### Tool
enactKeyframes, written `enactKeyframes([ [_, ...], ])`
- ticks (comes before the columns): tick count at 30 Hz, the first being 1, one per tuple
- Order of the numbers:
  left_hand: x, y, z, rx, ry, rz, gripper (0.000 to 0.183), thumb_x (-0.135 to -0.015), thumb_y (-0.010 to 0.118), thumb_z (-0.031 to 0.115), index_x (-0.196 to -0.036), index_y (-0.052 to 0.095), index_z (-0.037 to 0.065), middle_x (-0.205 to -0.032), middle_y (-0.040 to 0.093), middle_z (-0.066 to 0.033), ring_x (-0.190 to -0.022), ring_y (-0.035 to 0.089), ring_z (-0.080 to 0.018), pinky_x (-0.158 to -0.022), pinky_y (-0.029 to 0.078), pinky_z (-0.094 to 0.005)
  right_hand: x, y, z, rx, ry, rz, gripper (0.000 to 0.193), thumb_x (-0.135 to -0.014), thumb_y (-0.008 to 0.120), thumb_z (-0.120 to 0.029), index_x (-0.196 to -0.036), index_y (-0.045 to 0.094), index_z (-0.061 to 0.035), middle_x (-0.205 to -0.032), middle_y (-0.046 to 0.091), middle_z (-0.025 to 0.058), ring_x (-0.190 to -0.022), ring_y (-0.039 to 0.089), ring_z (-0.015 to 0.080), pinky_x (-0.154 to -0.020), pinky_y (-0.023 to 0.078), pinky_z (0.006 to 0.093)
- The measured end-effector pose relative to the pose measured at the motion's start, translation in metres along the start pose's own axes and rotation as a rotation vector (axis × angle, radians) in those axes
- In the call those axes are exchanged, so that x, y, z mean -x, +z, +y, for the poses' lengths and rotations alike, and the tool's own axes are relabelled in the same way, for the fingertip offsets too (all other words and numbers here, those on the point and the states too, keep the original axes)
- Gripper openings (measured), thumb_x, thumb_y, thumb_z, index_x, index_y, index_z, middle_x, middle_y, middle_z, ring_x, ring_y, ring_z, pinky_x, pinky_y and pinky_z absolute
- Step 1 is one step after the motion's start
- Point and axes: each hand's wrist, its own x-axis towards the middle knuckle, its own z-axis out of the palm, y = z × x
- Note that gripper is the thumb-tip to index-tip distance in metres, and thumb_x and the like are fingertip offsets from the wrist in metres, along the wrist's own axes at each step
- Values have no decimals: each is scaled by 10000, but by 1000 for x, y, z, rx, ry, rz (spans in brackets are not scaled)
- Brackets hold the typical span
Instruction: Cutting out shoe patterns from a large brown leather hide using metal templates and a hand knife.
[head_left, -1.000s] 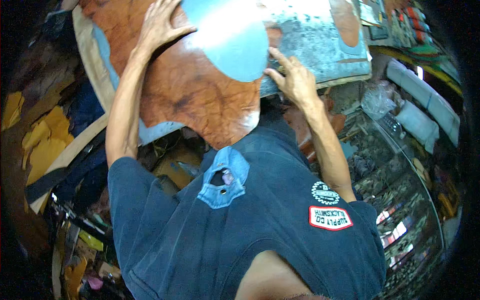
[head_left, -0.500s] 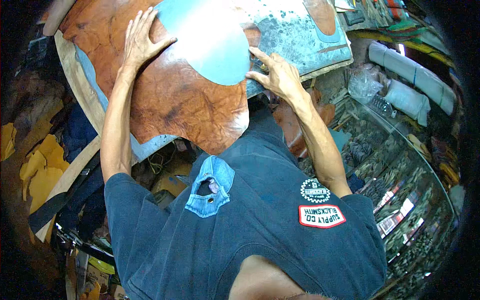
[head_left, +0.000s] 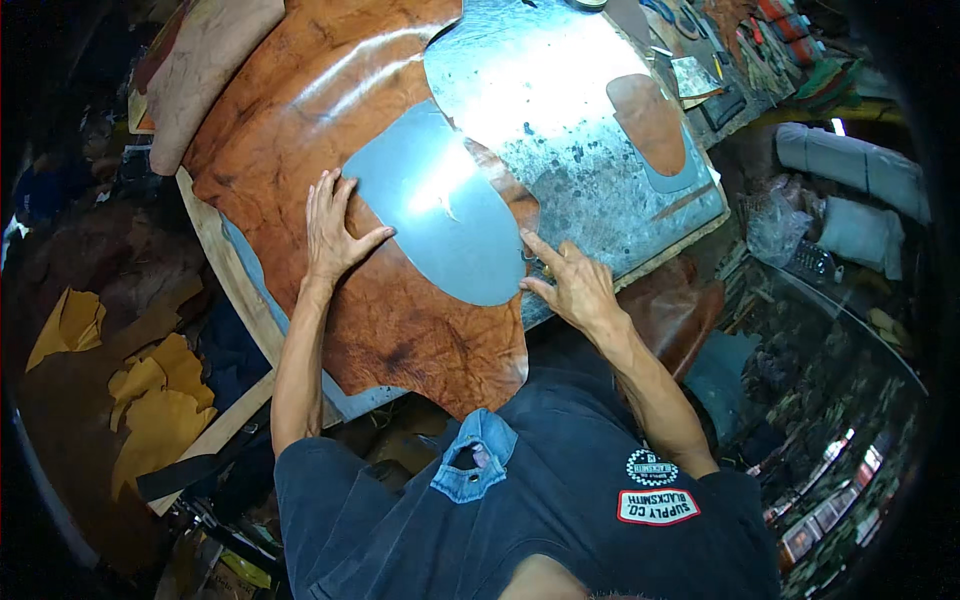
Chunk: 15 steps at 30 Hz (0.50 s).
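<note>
A smooth grey oval template (head_left: 415, 215) lies flat on a large brown leather hide (head_left: 425, 345). My left hand (head_left: 332, 232) rests on the hide with fingers spread, its fingertips and thumb at the template's left edge. At the lower right edge of the template is my right hand (head_left: 578, 285), index finger and thumb stretched apart, the other fingers bent. No tool shows in either hand. A strip of the hide shows past the template's right side, over the blue-grey, dark-spotted bench top (head_left: 570, 190).
A brown rounded leather piece (head_left: 645, 115) lies on a grey one at the bench's right. Tools, including blue-handled scissors (head_left: 660, 12), sit at the far right. A rolled light-brown hide (head_left: 215, 70) is at far left. Yellow leather scraps (head_left: 165, 385) lie lower left; wrapped rolls (head_left: 850, 165) stand right.
The view has shifted, so the bench and hands appear lower and further right, and more of the bench's far side shows. Both hands keep about the same places at the template's edges.
</note>
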Motion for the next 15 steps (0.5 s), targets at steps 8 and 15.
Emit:
enactKeyframes([
  [8, -5, 9, 2, -45, -14, -30, 887, -603, 810, 557, -1301, 517, 93, -1448, 356, -209, -1360, 312, -368, -1138, 193, -532, -12, 0, 12, -61, 14, -67, 631, -819, 700, -340, -1390, 441, -273, -848, 597, 161, -681, 639, 350, -584, 505, 476],
  [15, -10, 9, 2, -60, -21, -42, 879, -614, 804, 555, -1315, 529, 101, -1459, 358, -187, -1377, 293, -361, -1143, 178, -528, -17, 2, 17, -47, -24, -67, 653, -820, 696, -368, -1407, 422, -283, -800, 594, 159, -651, 637, 336, -541, 508, 451],
])
